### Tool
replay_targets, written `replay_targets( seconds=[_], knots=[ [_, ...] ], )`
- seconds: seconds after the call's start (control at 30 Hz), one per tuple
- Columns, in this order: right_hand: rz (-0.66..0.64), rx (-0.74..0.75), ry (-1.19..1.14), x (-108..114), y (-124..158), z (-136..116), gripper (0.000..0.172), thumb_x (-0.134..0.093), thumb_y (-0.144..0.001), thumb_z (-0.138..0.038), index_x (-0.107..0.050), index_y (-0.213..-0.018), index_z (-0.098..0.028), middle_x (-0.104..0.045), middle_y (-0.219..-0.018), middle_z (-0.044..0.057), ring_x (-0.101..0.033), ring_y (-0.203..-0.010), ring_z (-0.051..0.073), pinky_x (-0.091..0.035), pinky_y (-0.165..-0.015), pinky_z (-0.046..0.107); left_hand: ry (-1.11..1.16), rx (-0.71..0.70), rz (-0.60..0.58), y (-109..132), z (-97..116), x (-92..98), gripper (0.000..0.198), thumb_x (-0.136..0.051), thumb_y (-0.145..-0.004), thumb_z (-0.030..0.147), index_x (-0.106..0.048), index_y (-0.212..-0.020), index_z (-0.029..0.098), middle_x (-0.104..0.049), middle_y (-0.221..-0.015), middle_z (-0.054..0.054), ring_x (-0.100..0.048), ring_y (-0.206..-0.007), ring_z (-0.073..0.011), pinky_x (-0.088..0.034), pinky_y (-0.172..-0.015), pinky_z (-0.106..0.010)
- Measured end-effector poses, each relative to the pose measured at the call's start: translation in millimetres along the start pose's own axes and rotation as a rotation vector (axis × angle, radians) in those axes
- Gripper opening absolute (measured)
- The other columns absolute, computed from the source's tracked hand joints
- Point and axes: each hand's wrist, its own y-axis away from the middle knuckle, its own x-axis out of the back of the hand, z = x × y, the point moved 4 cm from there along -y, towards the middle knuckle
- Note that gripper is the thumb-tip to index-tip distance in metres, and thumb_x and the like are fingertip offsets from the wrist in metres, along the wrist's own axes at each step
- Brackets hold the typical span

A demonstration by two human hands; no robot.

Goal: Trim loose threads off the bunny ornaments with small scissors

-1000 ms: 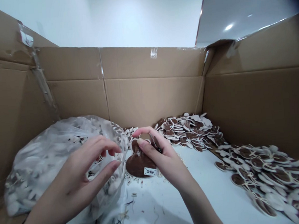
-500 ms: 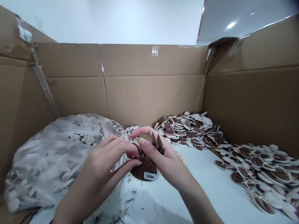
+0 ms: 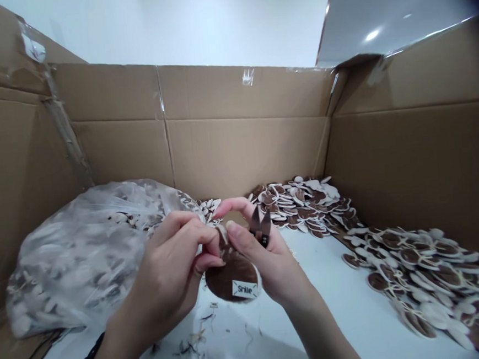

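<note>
A brown fuzzy rounded piece (image 3: 230, 277) with a pale edge and a white "Smile" label (image 3: 245, 289) hangs between my hands. My left hand (image 3: 179, 256) pinches it at its upper left, thumb and fingertips together. My right hand (image 3: 261, 244) holds its upper part with the thumb, the index finger arching above. Small dark snips (image 3: 262, 227) rest in my right palm, their two blades apart and pointing up. What lies between the left fingertips is too small to make out.
A clear plastic bag (image 3: 83, 258) full of pieces lies at the left. Brown and white pieces are heaped at the back right (image 3: 303, 205) and right (image 3: 429, 275). Thread scraps (image 3: 194, 343) lie on the white table (image 3: 244, 350). Cardboard walls (image 3: 245, 146) surround the table.
My left fingers have closed into a tighter pinch. The brown piece has come slightly lower, with more of it and its label showing. The snips have shifted a little to the right.
</note>
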Motion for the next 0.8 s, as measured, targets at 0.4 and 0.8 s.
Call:
replay_targets(
  seconds=[0.4, 0.8],
  knots=[
    [0.077, 0.136, -0.259, 0.3, 4.3, -5.0, 0.022, -0.062, -0.089, -0.040, -0.043, -0.091, -0.029, -0.038, -0.057, -0.007, -0.029, -0.046, 0.010, -0.027, -0.044, 0.023, 0.627, 0.153, 0.114, 6.5, -2.5, -0.6, 0.026, -0.050, -0.098, 0.040, -0.044, -0.078, 0.024, -0.049, -0.063, 0.000, -0.049, -0.072, -0.0185, -0.044, -0.064, -0.031],
    [0.034, 0.102, -0.129, 13.2, 1.2, -6.1, 0.022, -0.063, -0.088, -0.046, -0.053, -0.096, -0.028, -0.042, -0.063, -0.005, -0.033, -0.050, 0.011, -0.028, -0.047, 0.025, 0.440, 0.211, 0.011, 13.1, -24.9, 32.6, 0.013, -0.050, -0.098, 0.029, -0.059, -0.090, 0.025, -0.055, -0.065, 0.002, -0.056, -0.060, -0.0134, -0.049, -0.061, -0.026]
  ],
)
